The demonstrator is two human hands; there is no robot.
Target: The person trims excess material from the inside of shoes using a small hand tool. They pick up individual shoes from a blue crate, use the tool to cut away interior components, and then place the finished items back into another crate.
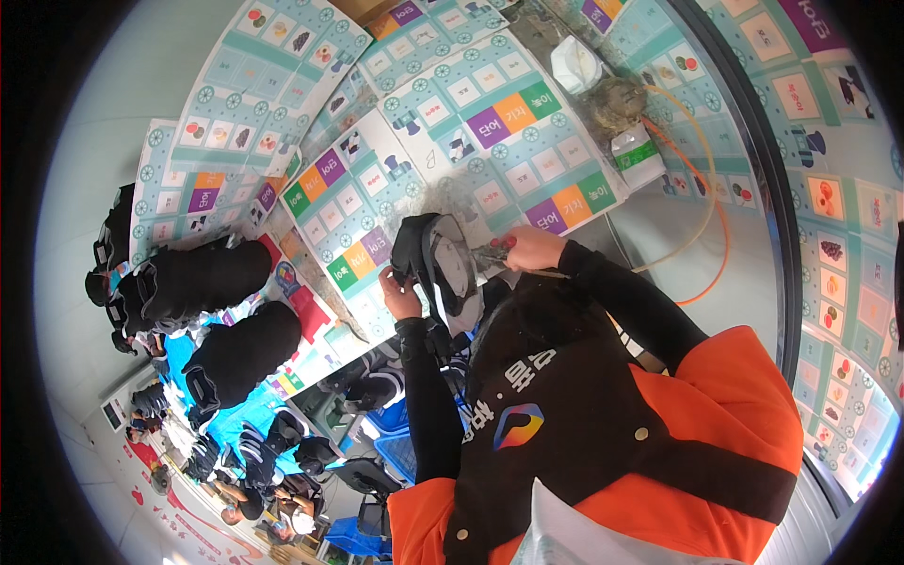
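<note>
At the table's near edge stands a black and grey padded fabric piece (450,261) with a curved top. Its exact kind cannot be told. My left hand (402,296) grips the left side of this piece with bent fingers. Close by its right side, my right hand (537,250) is closed round a small metal tool (507,242) with red handles. The tool's metal end points at the grey side of the piece; whether it touches cannot be told.
Printed teal and white sheets cover the table (490,193). An orange hose (723,250) curves at the right, near a white and green box (637,155). Large black bundles (202,282) lie left. Blue crates (400,452) stand below the table, and people work at far left.
</note>
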